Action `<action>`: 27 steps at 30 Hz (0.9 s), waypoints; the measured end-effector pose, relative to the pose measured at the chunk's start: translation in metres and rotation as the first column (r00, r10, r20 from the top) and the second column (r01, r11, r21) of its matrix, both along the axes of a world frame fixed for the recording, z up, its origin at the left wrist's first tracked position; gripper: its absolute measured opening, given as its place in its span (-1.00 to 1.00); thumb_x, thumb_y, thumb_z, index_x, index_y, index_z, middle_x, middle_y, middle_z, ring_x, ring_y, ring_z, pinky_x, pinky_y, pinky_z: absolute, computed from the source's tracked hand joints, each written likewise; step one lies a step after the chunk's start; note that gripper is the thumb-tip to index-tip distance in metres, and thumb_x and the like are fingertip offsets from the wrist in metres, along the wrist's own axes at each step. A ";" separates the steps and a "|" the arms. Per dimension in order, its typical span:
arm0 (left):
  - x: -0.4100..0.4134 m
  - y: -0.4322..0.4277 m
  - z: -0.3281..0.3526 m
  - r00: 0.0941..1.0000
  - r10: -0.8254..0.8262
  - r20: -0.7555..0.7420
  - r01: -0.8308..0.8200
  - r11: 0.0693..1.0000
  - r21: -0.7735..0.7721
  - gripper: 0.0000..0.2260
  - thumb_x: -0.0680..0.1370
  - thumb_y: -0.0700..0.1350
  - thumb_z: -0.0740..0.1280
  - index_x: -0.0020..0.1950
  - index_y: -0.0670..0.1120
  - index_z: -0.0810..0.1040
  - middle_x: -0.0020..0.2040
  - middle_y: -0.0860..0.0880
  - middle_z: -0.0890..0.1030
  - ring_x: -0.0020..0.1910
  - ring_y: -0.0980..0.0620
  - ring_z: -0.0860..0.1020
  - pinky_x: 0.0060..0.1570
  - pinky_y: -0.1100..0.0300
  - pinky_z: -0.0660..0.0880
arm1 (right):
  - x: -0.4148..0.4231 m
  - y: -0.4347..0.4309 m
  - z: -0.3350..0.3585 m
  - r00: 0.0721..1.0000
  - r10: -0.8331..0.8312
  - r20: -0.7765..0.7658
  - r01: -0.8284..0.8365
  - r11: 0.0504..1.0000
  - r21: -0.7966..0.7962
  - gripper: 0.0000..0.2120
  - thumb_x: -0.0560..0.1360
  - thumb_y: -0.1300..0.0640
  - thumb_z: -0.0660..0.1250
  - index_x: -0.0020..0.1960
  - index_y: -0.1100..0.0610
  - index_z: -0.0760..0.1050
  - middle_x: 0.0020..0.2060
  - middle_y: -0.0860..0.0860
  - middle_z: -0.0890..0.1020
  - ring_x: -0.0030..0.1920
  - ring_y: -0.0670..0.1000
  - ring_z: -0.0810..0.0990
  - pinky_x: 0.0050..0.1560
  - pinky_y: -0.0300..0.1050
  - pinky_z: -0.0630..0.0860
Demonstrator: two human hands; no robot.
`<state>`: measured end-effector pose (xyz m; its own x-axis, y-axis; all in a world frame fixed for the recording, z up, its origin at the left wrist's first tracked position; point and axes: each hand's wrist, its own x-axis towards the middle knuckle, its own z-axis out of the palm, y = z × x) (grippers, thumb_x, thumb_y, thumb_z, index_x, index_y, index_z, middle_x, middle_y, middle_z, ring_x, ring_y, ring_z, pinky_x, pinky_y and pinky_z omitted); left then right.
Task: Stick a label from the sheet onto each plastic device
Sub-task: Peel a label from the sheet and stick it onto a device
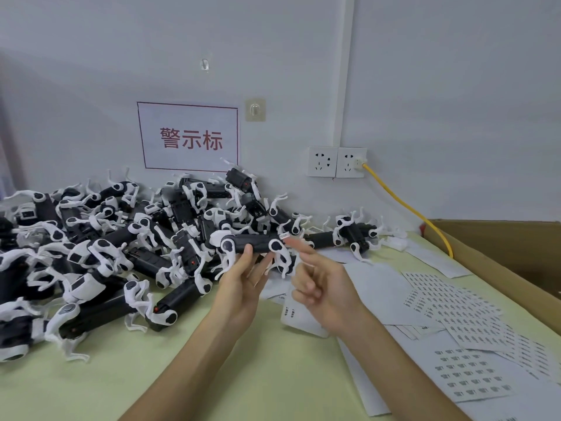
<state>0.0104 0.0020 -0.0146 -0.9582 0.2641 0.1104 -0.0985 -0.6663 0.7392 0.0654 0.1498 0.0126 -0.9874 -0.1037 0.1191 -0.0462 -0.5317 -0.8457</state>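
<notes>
1. Above the table edge at centre view, the left hand (243,287) holds one black plastic device with white clip legs (252,243) clear of the surface. The thumb is on the near face and the fingers are curled behind it.
2. Step in hand: applying. A small white label (284,236) sits at the tip of the right hand's (321,287) outstretched index finger, just at the device's right end. The other fingers are curled in. The fingertip is blurred, so I can't tell whether the thumb pinches the label or it only sticks to the finger.
3. Next move, my read: line the label up on a flat black face, press it down and rub it flat. The white legs crowd that end, so the finger must stay clear of them.
4. Orientation: the long axis runs left-right, near level, with the legs hanging down. I can't tell front from back.
5. Around it: a pile of the same black-and-white devices (106,238) lies to the left and behind on the pale green table top (212,375). White label sheets (455,302) are spread at right, near a brown cardboard box (501,253).
</notes>
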 end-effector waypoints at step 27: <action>0.001 0.005 -0.002 0.995 -0.046 0.083 0.048 0.999 -0.023 -0.54 0.46 -0.03 0.44 0.30 -0.17 0.48 0.27 -0.20 0.65 0.36 -0.08 0.56 0.58 -0.06 0.15 | 0.008 -0.023 -0.017 0.978 0.185 0.100 -0.180 0.982 -0.054 -0.51 0.50 0.18 0.22 0.40 -0.05 0.50 -0.49 -0.03 0.29 -0.50 -0.09 0.11 -0.53 -0.26 0.08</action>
